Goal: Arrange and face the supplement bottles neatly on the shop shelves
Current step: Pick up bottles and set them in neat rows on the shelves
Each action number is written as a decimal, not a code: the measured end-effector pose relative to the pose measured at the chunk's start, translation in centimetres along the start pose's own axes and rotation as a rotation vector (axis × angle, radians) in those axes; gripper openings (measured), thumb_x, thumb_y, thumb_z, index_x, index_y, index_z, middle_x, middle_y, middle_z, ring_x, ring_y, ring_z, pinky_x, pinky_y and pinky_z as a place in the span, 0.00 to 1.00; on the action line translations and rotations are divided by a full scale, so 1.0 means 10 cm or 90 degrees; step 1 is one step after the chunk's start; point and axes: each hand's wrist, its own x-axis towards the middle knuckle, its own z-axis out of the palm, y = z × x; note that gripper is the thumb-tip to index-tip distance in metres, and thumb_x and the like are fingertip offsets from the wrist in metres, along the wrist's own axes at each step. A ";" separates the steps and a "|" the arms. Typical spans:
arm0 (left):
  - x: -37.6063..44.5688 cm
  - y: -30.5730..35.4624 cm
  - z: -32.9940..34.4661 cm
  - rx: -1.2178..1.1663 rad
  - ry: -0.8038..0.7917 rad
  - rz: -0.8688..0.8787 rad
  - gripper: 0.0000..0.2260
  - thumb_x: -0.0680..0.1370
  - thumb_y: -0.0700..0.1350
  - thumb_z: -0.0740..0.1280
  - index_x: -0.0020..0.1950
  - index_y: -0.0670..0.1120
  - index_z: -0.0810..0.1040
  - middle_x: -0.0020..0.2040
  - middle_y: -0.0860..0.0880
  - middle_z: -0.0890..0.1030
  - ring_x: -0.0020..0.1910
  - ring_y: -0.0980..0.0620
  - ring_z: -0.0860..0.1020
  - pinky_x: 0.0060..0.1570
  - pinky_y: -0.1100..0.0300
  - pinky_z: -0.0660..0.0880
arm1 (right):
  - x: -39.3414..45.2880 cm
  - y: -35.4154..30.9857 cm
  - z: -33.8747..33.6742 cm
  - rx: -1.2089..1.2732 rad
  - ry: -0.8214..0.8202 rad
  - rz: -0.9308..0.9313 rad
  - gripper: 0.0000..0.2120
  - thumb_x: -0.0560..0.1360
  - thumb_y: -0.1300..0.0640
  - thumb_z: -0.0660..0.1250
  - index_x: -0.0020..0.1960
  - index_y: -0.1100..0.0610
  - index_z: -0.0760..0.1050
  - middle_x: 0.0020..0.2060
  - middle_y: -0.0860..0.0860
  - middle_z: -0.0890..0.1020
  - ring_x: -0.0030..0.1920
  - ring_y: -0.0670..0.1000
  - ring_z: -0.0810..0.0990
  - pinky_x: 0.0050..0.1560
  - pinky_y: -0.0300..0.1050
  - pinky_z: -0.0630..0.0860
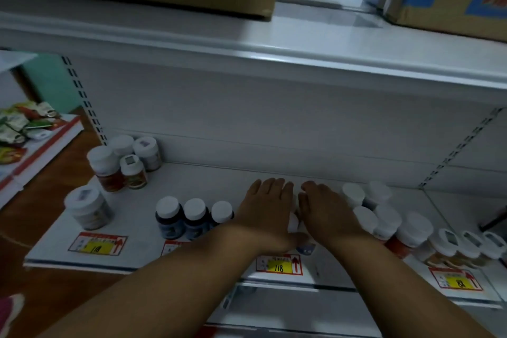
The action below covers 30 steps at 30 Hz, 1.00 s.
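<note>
Both the left hand (264, 208) and the right hand (326, 210) lie flat with straight fingers over white-capped bottles (294, 221) at the middle of the shelf (131, 228), between three dark bottles (194, 218) at left and more bottles (366, 211) at right.

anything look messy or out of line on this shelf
Yes. The back-left cluster of bottles sits bunched far behind the front edge, and one large white-capped jar stands alone near the left price tag. The three dark bottles form a tidy front row. Nothing looks spilled or toppled.

shop: price tags (279, 264) on shelf (219, 181)
</note>
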 end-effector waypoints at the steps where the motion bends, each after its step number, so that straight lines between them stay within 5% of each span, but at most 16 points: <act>1: -0.04 -0.05 -0.05 -0.015 0.025 0.003 0.48 0.70 0.73 0.57 0.79 0.45 0.46 0.79 0.45 0.52 0.76 0.47 0.50 0.74 0.49 0.41 | 0.02 -0.03 -0.05 -0.010 0.006 0.000 0.13 0.81 0.54 0.55 0.59 0.58 0.73 0.50 0.59 0.77 0.49 0.60 0.78 0.45 0.49 0.71; 9: -0.82 -1.12 -0.63 -0.102 0.200 -0.145 0.30 0.75 0.58 0.61 0.73 0.46 0.64 0.69 0.47 0.70 0.67 0.46 0.67 0.67 0.54 0.61 | 0.51 -1.25 -0.12 0.162 0.071 -0.178 0.10 0.79 0.57 0.61 0.57 0.61 0.76 0.50 0.58 0.78 0.50 0.55 0.76 0.47 0.44 0.70; 12: -1.21 -1.65 -0.81 -0.089 0.258 -0.194 0.21 0.74 0.50 0.66 0.65 0.45 0.74 0.58 0.46 0.78 0.57 0.45 0.75 0.56 0.54 0.70 | 0.74 -1.97 0.12 0.222 0.024 -0.248 0.11 0.80 0.53 0.61 0.58 0.57 0.75 0.51 0.54 0.77 0.50 0.51 0.76 0.49 0.45 0.72; 15: -1.52 -2.15 -0.99 -0.068 0.288 -0.216 0.14 0.73 0.46 0.68 0.58 0.47 0.77 0.51 0.48 0.80 0.49 0.46 0.77 0.47 0.58 0.68 | 1.03 -2.65 0.37 0.210 -0.017 -0.269 0.11 0.78 0.54 0.63 0.57 0.58 0.75 0.52 0.56 0.76 0.51 0.55 0.76 0.50 0.48 0.73; 21: -1.82 -2.80 -1.09 -0.116 0.262 -0.236 0.18 0.75 0.50 0.69 0.64 0.52 0.73 0.61 0.52 0.77 0.62 0.51 0.73 0.60 0.58 0.69 | 1.48 -3.29 0.89 0.045 -0.108 -0.216 0.20 0.72 0.53 0.66 0.63 0.54 0.72 0.60 0.57 0.72 0.56 0.58 0.75 0.55 0.52 0.75; 27: -1.83 -3.02 -1.06 -0.175 0.225 -0.142 0.16 0.74 0.47 0.68 0.62 0.53 0.74 0.58 0.53 0.77 0.55 0.53 0.73 0.52 0.63 0.66 | 1.48 -3.32 1.02 0.024 -0.052 -0.163 0.15 0.72 0.57 0.68 0.58 0.59 0.72 0.61 0.58 0.71 0.51 0.60 0.76 0.44 0.44 0.65; 30: -1.74 -3.02 -1.04 -0.206 0.228 -0.111 0.15 0.74 0.45 0.68 0.61 0.51 0.76 0.57 0.52 0.77 0.54 0.52 0.73 0.52 0.61 0.69 | 1.46 -3.28 1.01 0.013 -0.042 -0.147 0.15 0.74 0.56 0.65 0.59 0.60 0.72 0.62 0.58 0.71 0.52 0.59 0.76 0.48 0.46 0.71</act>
